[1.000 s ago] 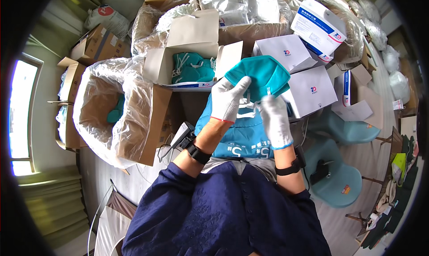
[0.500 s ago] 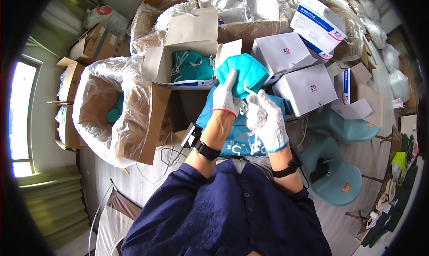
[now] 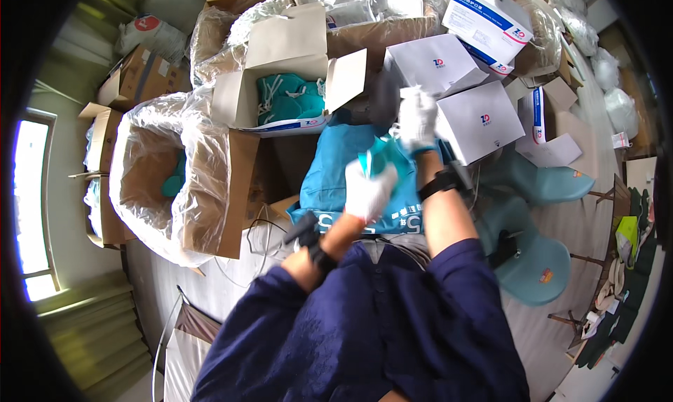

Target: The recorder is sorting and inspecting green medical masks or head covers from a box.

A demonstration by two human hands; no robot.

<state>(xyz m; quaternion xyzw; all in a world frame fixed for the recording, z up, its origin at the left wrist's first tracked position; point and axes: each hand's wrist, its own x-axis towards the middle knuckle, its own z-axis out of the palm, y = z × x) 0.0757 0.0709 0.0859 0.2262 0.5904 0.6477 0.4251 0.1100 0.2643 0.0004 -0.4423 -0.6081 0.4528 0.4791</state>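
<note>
Both my hands wear white gloves. My left hand (image 3: 367, 190) is closed on a folded teal cloth piece (image 3: 382, 161) over the teal bag (image 3: 329, 174) on my lap. My right hand (image 3: 418, 120), blurred, holds the upper end of the same teal piece, just in front of a closed white box (image 3: 484, 121). An open white box (image 3: 291, 65) with several teal items inside stands beyond my hands, to the left.
A large cardboard carton lined with clear plastic (image 3: 168, 185) stands at my left with a teal item inside. More white boxes (image 3: 431, 62) and a blue-and-white box (image 3: 487, 20) lie ahead. Teal chairs (image 3: 540, 262) stand to the right. Cables run across the floor.
The round teal cap my hands held spread out is now folded small. My left hand has dropped toward my lap; my right hand has lifted toward the white boxes.
</note>
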